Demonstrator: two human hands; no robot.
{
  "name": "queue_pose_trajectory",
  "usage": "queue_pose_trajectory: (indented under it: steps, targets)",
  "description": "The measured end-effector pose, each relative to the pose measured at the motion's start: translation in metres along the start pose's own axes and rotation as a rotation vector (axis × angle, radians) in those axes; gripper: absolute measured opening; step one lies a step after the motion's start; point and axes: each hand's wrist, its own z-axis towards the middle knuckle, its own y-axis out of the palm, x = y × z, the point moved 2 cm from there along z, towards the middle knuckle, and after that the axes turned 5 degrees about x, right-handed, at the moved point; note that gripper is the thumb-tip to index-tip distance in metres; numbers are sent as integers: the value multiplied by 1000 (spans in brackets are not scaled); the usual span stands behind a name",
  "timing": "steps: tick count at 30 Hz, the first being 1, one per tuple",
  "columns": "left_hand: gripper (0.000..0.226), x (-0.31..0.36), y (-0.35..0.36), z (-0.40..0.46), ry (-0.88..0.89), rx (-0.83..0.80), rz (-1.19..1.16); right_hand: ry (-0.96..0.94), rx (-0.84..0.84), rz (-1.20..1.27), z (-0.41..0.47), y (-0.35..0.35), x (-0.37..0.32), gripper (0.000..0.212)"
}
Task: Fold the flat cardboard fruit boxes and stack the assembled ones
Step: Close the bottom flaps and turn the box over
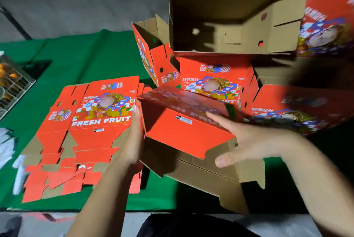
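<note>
red half-folded box (183,131) between flat, open-fingered left hand (132,139) and right hand (249,144).

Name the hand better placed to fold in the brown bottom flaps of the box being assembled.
Probably the right hand: open, its thumb lies right by the brown flaps under the box. The left hand is pressed flat against the box's left side, steadying it.

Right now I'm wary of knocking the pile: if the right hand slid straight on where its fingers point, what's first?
Probably the left hand; the right hand already lies on the half-folded box.
</note>
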Motion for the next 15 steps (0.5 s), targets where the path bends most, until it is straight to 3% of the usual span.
queue_pose_trajectory:
  steps: [2, 4, 7, 10, 12, 15]
  targets:
    - [96, 2, -2, 2, -51, -1, 27, 71, 61, -103, 2, -4, -3, 124]
    - [96, 1, -4, 5, -58, -13, 74, 83, 199, -181, 7, -13, -8, 109]
    - [88, 0, -9, 4, -62, 27, 138, -7, 334, -258, 15, -30, -18, 47]
    - [93, -3, -22, -2, -37, 77, 336, 40, 536, 107, 21, -60, -16, 46]
    - [80, -1, -25, -4, 38, 26, 478, 110, 414, 315, 21, -74, -15, 40]
    - [61, 16, -18, 3, 229, 100, 495, 155, 294, 271, 20, -78, -19, 48]
